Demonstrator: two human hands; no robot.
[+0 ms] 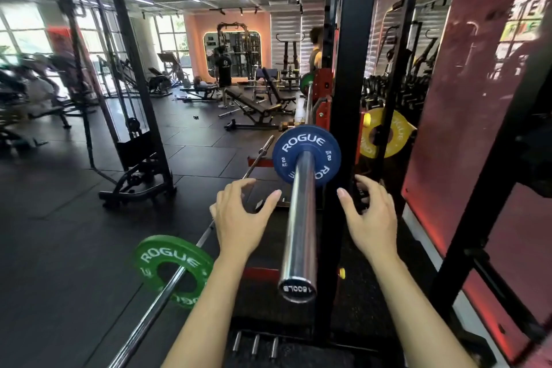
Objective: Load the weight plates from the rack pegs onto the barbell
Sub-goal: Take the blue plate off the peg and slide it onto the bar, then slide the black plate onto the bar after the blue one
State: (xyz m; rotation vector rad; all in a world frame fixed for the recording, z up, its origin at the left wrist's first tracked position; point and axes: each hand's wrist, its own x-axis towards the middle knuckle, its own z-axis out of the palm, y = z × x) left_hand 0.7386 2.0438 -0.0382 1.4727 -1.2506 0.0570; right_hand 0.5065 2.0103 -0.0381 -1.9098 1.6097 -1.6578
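Chrome sleeve of the barbell [299, 218] runs from the viewer toward the rack upright [343, 116], and a blue plate [306, 155] marked ROGUE and 2 KG sits on it, well in from the sleeve end. The left hand [239, 218] and right hand [372, 216] hover either side of the sleeve, short of the blue plate; the fingers of both are spread and loosely curved, gripping nothing and touching neither sleeve nor plate.

Step in hand (a judgement): the blue plate is threaded on, and the hands flank it to seat it or to let it go. Whether it sits hard against the collar cannot be told from this angle. The next move calls for checking that seating, then fetching another plate from a peg. A yellow plate [385, 133] hangs on the rack behind the upright, just beyond the loaded sleeve.

A second bar [167, 296] lies low at the left, carrying a green plate [173, 269] near its middle stretch.

Floor: dark rubber tiles [74, 233] with visible seams. Room: a gym hall with benches [257, 110], a cable machine [131, 104], large windows at the left, an orange far wall with a mirror, red panels at the right, and other persons in the background.
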